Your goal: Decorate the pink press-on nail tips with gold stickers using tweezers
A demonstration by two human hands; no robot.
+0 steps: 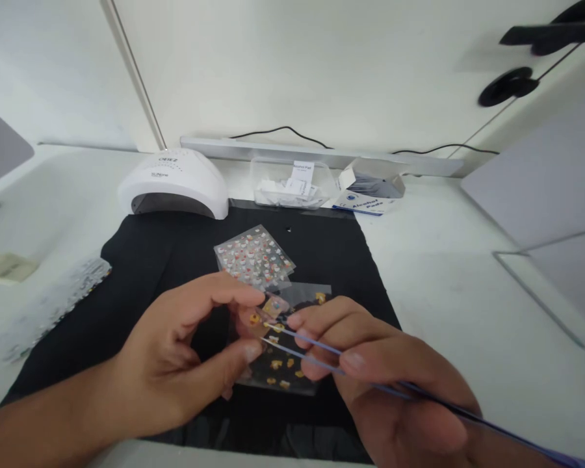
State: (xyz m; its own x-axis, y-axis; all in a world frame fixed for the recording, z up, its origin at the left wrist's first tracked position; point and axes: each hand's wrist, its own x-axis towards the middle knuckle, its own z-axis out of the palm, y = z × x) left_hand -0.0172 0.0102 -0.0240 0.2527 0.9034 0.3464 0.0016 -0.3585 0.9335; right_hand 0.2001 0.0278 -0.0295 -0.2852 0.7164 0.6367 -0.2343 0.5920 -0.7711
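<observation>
Right hand (pixel 385 357) grips tweezers (pixel 316 342) over the black mat (pixel 322 250), presumably because fine tips suit the gold-patterned sticker sheet (pixel 288 373); left hand (pixel 173 364) curls, its grasp indeterminable.

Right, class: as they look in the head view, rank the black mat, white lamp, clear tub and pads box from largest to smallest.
1. Black mat
2. White lamp
3. Clear tub and pads box: too alike to rank.

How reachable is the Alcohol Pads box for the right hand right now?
Probably yes, arm extended: the box stands open at the far edge of the black mat, with no obstacle visible between. The right hand is occupied with tweezers, though, likely hindering a grasp.
</observation>
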